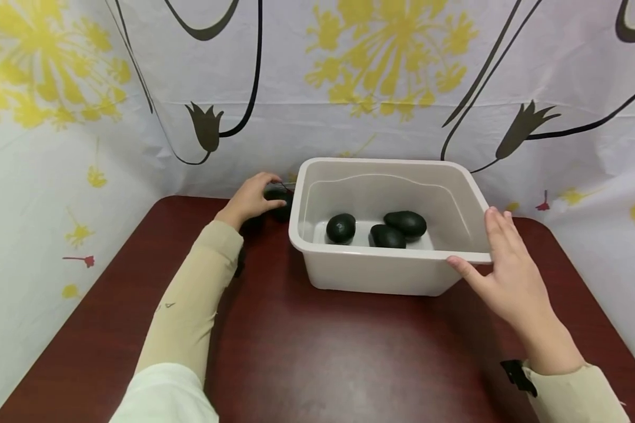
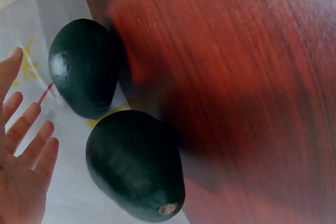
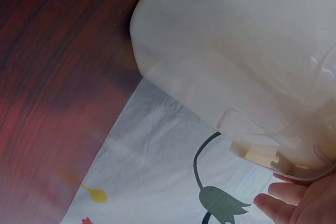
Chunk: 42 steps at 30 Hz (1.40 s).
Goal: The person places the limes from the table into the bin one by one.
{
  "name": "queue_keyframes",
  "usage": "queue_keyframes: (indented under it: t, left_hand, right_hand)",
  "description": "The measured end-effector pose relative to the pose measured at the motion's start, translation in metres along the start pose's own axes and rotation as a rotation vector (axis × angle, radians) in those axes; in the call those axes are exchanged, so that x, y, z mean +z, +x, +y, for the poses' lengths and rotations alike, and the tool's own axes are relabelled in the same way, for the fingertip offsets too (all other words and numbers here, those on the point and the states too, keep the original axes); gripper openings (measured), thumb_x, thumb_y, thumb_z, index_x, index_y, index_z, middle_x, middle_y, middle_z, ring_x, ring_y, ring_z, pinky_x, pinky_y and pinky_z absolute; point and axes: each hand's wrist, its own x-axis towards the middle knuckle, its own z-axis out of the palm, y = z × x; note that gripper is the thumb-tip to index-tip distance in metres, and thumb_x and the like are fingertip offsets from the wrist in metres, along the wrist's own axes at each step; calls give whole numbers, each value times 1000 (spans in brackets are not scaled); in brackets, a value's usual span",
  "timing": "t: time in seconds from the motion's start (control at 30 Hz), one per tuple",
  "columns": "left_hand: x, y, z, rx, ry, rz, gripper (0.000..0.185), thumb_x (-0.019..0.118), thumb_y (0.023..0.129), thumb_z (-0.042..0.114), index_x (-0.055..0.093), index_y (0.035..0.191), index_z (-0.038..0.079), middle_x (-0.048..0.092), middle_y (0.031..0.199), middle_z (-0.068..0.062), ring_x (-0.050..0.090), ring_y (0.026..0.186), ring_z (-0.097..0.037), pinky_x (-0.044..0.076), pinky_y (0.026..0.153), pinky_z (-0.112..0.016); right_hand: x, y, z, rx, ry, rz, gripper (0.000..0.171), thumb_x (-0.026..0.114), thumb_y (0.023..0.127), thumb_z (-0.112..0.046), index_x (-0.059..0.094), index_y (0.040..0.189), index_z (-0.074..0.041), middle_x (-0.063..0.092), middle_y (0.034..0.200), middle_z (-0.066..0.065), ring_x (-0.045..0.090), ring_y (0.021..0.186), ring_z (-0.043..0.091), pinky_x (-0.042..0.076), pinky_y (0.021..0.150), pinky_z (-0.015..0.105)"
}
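My left hand (image 1: 251,200) reaches over two dark green avocados left of the white plastic bin (image 1: 376,270). One avocado (image 1: 281,205) shows between its thumb and fingers in the head view; the other is mostly hidden beneath the hand. In the left wrist view the spread fingers stand apart from the upper avocado (image 2: 84,69) and from the lower avocado (image 2: 136,166), whose stem end shows. At the bin's front right corner, my right hand (image 1: 515,276) rests on the rim with fingers extended along the side and thumb at the front.
Inside the bin lie three avocados: one at left (image 1: 341,228), one in front (image 1: 388,236) and one behind it (image 1: 405,224). The bin stands on a dark red wooden table (image 1: 317,352). A flower-printed white cloth (image 1: 296,76) hangs behind and at both sides.
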Motion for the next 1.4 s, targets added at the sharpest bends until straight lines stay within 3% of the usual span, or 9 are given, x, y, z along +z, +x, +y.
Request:
queue_keyframes:
  t: [0.5,0.7,0.8,0.9,1.07,1.4]
  left_hand:
    - [15,7,-10,20,119,-157,69,82,82,31,54,138,3,51,145,-18,46,136,-37,35,116,-50]
    - [21,4,-10,-50,191,-214,67,79,84,32,51,142,15,40,153,-14,36,139,-42,34,108,-66]
    - [22,3,-9,-84,191,-231,66,78,84,32,48,142,21,40,154,-10,39,137,-40,33,104,-68]
    - [22,1,-7,-106,165,-239,68,79,84,31,46,142,23,42,154,-7,41,138,-37,24,107,-72]
    - [19,-5,-7,-141,137,-243,68,80,84,32,46,142,26,42,154,-4,40,141,-33,8,110,-77]
    - [15,-31,-15,-141,112,-248,67,80,83,38,48,141,27,51,148,-5,48,134,-31,13,110,-71]
  right_hand:
    - [0,-3,-3,-8,1,-11,96,70,90,-45,17,158,-3,19,164,20,11,154,36,11,124,53]
    - [0,-4,-2,-4,-8,-4,97,72,88,-45,18,158,-3,21,164,21,12,154,37,12,124,54]
    - [-1,-2,-1,-4,-13,-1,98,72,88,-45,18,158,-3,21,164,21,12,154,37,12,124,53]
    - [-2,-2,0,-5,-12,3,98,72,88,-46,19,158,-2,21,164,21,12,154,37,12,124,53]
    - [-3,0,-1,-7,-2,11,98,73,87,-45,19,158,-2,21,163,21,11,154,37,12,124,53]
    - [-1,0,1,-6,1,1,99,72,88,-46,18,157,0,20,163,23,11,154,38,10,124,54]
